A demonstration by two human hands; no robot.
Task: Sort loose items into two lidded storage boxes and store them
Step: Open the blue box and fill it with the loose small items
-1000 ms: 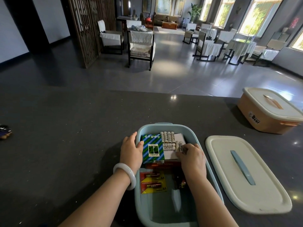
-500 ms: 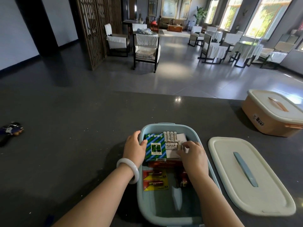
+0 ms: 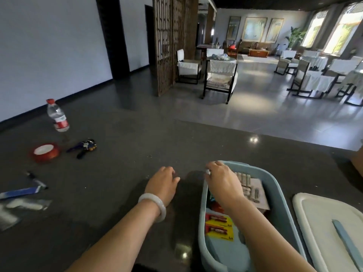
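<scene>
The left hand (image 3: 163, 184), with a pale bangle (image 3: 154, 206) on its wrist, hovers palm down over the dark countertop (image 3: 117, 193), fingers loosely curled and holding nothing. Just to its right, the right hand (image 3: 223, 180) hangs over the far left corner of the open light-blue storage box (image 3: 288, 218), fingers bent downward; something small and pale shows at its fingertips, but whether it is pinched there cannot be told.

Under and to the right of the right hand, inside the box, lie rows of loose silver batteries (image 3: 248, 186) on a white sheet. Nearer the person, beneath the right forearm, sits a yellow-and-red AA battery pack (image 3: 219, 226). The box's cream lid (image 3: 330, 232) with its blue handle rests on the counter further right, beside the box.

Well to the left of the left hand lie a red tape roll (image 3: 46, 152), a bunch of keys (image 3: 84, 146), a water bottle (image 3: 57, 115), a blue tube (image 3: 19, 192) and some blurred clear packets (image 3: 21, 207).
</scene>
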